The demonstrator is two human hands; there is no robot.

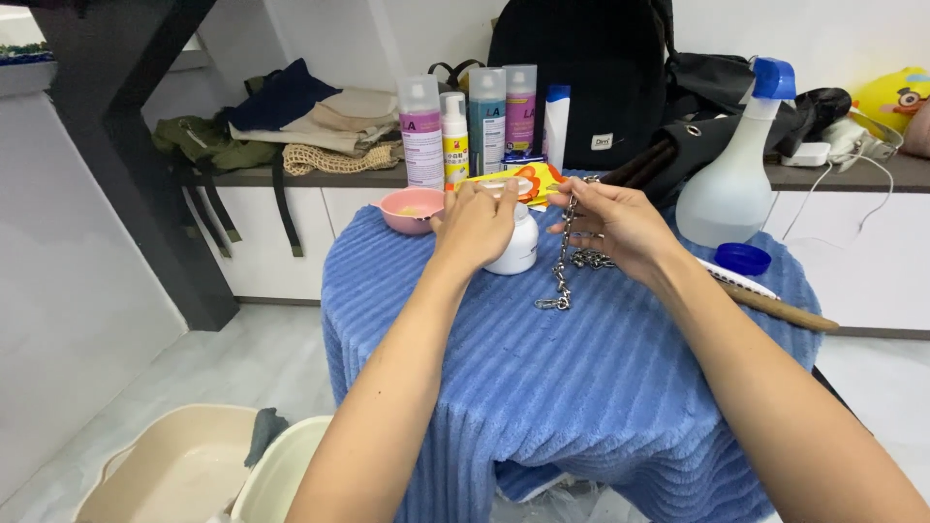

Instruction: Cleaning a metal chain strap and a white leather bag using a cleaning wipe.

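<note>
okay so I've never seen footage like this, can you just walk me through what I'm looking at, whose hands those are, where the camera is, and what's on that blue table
There is no machine here: this is one picture from a camera worn on a person's head, looking down at their own two bare arms.

The left hand rests on top of a small white jar. The right hand holds a metal chain, which hangs down onto the blue ribbed cloth covering the small table.

Also on the table: a pink bowl, four tall spray cans and bottles, a white spray bottle with a blue top, a blue cap and a wooden-handled tool.

A black backpack stands behind, and beige basins sit on the floor.
</note>
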